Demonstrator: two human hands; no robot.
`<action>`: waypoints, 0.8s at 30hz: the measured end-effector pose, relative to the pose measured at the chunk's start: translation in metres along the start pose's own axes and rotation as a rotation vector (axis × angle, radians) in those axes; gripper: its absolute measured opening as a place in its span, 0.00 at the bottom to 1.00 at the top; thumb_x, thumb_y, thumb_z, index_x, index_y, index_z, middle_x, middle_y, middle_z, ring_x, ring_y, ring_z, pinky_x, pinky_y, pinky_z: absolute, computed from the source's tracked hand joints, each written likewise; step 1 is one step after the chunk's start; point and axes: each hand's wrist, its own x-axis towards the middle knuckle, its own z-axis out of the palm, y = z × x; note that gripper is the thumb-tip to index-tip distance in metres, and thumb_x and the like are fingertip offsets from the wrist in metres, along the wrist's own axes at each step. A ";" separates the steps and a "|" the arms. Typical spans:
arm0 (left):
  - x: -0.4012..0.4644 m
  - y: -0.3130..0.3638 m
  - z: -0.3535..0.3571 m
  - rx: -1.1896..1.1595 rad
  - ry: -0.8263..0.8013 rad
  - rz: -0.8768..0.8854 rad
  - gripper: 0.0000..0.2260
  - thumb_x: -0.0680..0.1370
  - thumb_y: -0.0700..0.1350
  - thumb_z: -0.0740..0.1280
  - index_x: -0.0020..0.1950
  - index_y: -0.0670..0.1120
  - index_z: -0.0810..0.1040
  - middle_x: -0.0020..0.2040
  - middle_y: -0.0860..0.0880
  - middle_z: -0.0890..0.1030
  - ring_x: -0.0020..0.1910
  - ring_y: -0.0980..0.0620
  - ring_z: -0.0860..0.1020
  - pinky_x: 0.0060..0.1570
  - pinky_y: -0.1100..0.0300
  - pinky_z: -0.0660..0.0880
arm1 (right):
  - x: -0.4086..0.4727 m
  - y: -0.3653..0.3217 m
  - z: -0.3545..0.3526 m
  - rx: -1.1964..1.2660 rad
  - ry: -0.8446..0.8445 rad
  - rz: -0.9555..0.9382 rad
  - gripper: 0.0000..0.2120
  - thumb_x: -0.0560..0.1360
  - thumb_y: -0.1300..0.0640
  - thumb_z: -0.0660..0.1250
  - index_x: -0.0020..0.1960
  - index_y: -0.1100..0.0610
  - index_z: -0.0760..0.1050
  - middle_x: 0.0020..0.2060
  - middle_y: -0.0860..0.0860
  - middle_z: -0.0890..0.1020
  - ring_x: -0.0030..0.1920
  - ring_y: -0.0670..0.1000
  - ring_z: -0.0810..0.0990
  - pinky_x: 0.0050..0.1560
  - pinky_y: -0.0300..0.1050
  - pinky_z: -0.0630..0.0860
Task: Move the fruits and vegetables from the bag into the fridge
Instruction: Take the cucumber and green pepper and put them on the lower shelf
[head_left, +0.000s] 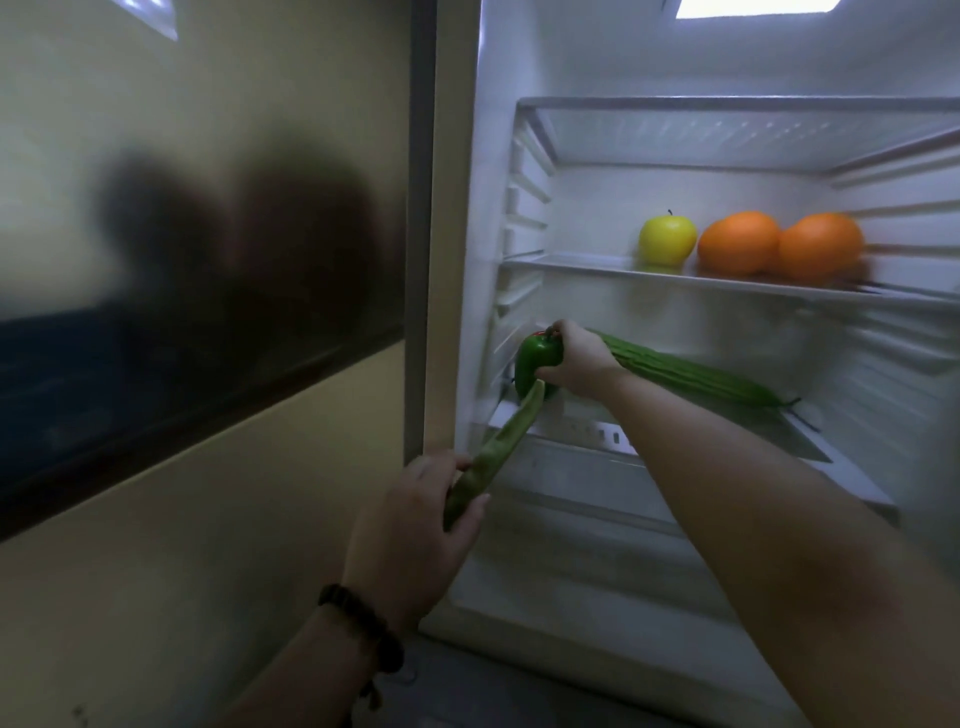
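Head view. Fridge (519, 135) open, seen from the front. Right hand (576, 364) reaches in, its grip closed round a green bell pepper (535, 358) at the far-left end of the lower shelf (810, 441), close to the side wall; can't tell if the pepper's base rests on the shelf yet. Left hand (415, 530) is nearer, outside the fridge, grip closed on the thick end of a long pale-green pepper (493, 457), w/ its tip pointing up at the bell pepper, touching or just short of it. Just right of the right hand a long ridged gourd (691, 374) lies across the same shelf. Upper shelf (571, 265): yellow-green apple (667, 239), two oranges (779, 244) side by side. Bag not in view.

Risks, as judged:
- Bell pepper sits near the shelf's front-left corner; let go off-balance, it could roll out.
- Long pepper's tip may nudge it as it goes in.
- Little room betw. wall and gourd; crowding could shift the gourd.
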 end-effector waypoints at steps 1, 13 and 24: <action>0.000 0.002 0.001 -0.003 -0.004 -0.001 0.10 0.75 0.53 0.66 0.54 0.53 0.74 0.45 0.59 0.74 0.39 0.62 0.74 0.35 0.71 0.69 | 0.000 -0.001 -0.001 -0.031 -0.018 -0.009 0.31 0.68 0.55 0.74 0.67 0.60 0.66 0.61 0.58 0.74 0.60 0.58 0.73 0.57 0.49 0.71; 0.019 0.027 0.009 -0.162 -0.064 0.116 0.11 0.75 0.52 0.66 0.57 0.52 0.74 0.48 0.56 0.77 0.43 0.61 0.76 0.42 0.66 0.77 | -0.058 0.022 -0.037 0.062 0.070 0.046 0.38 0.69 0.56 0.73 0.74 0.52 0.58 0.71 0.54 0.63 0.68 0.58 0.67 0.65 0.57 0.70; 0.110 0.083 0.073 -0.014 -0.129 0.360 0.11 0.76 0.50 0.66 0.56 0.47 0.75 0.46 0.52 0.77 0.40 0.55 0.76 0.40 0.59 0.78 | -0.186 0.115 -0.049 -0.416 -0.073 0.413 0.34 0.74 0.31 0.50 0.75 0.44 0.51 0.77 0.49 0.52 0.76 0.54 0.48 0.74 0.58 0.44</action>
